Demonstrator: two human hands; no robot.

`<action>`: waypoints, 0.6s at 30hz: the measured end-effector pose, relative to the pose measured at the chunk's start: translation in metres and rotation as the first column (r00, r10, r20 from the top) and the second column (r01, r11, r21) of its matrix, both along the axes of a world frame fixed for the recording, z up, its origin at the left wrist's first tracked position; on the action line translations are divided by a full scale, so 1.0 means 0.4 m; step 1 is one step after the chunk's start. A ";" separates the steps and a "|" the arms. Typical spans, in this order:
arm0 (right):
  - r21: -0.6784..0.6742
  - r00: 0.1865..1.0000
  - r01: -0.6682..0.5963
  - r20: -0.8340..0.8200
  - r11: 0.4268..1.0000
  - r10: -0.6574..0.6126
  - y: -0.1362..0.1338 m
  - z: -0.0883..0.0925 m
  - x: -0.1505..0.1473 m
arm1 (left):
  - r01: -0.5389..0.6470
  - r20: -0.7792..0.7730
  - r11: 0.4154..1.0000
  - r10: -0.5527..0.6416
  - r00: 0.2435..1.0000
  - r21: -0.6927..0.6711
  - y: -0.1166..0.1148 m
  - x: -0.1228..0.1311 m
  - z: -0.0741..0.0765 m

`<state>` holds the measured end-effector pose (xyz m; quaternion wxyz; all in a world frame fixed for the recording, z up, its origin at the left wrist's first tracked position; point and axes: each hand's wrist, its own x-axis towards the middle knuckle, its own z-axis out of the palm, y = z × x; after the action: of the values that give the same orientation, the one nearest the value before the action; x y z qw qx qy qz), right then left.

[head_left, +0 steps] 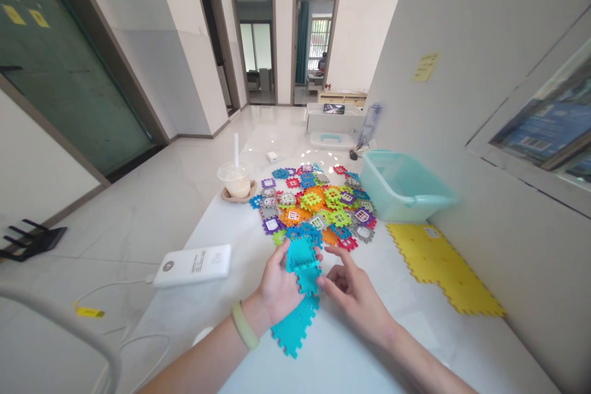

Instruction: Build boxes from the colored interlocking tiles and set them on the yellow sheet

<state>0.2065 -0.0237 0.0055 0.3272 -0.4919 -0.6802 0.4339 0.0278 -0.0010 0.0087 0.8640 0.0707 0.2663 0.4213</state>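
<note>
Your left hand (277, 289) grips a joined teal strip of interlocking plastic tiles (295, 326) — your right hand (355, 301), half open, rests its fingertips at the strip's edge. Beyond lies a loose heap of multicoloured tiles (314, 203) — a joined yellow sheet (438, 265) sits already assembled.

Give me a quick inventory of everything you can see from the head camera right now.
Teal tile sheet: one joined piece, teal, on the table between the hands.
Loose puzzle tiles: too many to count, mixed colours, heaped mid-table.
Yellow tile sheet: one, yellow, flat on the table, right.
Plastic tub: one, translucent aqua, right of the heap.
Power bank: one, white, left of the hands.
Cup with straw: one, clear, on a brown dish, left of the heap.
Left hand: one, pale green wristband, holding the sheet.
Right hand: one, fingers beside the sheet.
</note>
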 end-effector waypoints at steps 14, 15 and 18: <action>-0.469 0.936 0.026 -0.300 0.883 -0.186 0.004 0.026 -0.033 | -0.088 -0.004 0.993 0.088 0.996 0.075 -0.039 0.055 -0.020; -0.488 0.937 0.055 -0.277 0.871 -0.215 0.004 0.025 -0.031 | -0.139 -0.003 0.984 0.140 0.990 0.109 -0.039 0.054 -0.017; -0.501 0.964 0.080 -0.182 0.862 -0.196 0.010 0.013 -0.012 | -0.247 0.008 0.948 0.251 0.968 0.201 -0.036 0.046 -0.007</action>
<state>0.2017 -0.0198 0.0108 0.2977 -0.5536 -0.4692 0.6202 0.0463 -0.0154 0.0060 0.7901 0.1269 0.2368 0.5510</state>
